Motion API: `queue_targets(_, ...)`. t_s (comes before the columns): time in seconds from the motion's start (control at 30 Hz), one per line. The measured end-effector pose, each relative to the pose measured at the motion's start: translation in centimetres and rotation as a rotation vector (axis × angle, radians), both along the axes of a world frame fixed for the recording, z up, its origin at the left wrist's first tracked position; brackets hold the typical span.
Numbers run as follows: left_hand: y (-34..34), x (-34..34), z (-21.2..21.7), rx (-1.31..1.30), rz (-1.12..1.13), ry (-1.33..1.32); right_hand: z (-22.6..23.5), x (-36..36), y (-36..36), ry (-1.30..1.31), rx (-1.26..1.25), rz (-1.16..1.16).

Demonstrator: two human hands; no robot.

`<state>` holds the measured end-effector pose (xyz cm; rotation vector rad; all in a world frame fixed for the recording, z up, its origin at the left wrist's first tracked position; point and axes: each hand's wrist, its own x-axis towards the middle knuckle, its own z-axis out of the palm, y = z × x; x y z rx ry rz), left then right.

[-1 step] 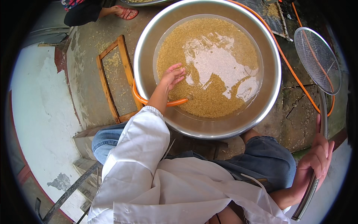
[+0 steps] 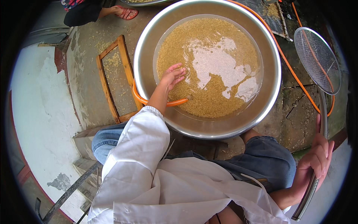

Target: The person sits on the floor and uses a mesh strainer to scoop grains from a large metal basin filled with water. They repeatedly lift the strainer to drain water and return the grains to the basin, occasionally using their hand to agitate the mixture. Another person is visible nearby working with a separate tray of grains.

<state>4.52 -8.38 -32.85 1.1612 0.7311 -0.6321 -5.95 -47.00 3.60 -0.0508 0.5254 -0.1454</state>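
A large steel basin (image 2: 273, 80) holds water with a layer of yellow-brown grain (image 2: 220, 106) in it. Over the left part of the water is my left hand (image 2: 173, 76), its fingers slightly bent and apart, holding nothing. Just below that forearm, an orange hose (image 2: 175, 102) hooks over the rim, its end at the water. At the right, my right hand (image 2: 317, 156) grips the long metal handle of a round wire-mesh skimmer (image 2: 317, 56). The mesh head points away from me, outside the basin, with no grain visible on it.
A wooden frame (image 2: 128, 69) lies on the concrete floor left of the basin. More orange hose (image 2: 292, 72) runs along the right side. Another person's sandalled foot (image 2: 126, 13) is at the far left. Concrete steps (image 2: 84, 143) and a dark metal bar (image 2: 72, 190) are near my left side.
Ripples and bright reflections on the water have shifted a little near my left hand. Both hands, the skimmer and the hose look unmoved.
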Motion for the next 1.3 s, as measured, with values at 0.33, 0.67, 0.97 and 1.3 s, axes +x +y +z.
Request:
queue_targets(0.33,0.2,-0.3,0.2,-0.078,-0.045,-0.036,-0.2,0.0,0.2,-0.009,0.026,0.0)
queue_targets(0.67,-0.5,0.0,1.6,0.079,-0.134,0.014,0.0,0.1,0.2,0.0,0.028,0.007)
queue_targets(0.97,-0.2,-0.1,1.0,0.114,-0.13,0.028,-0.2,0.0,0.2,-0.007,0.027,0.005)
queue_targets(1.3,-0.1,-0.3,0.9,0.199,-0.187,0.018,0.0,0.0,0.4,-0.013,0.041,0.01)
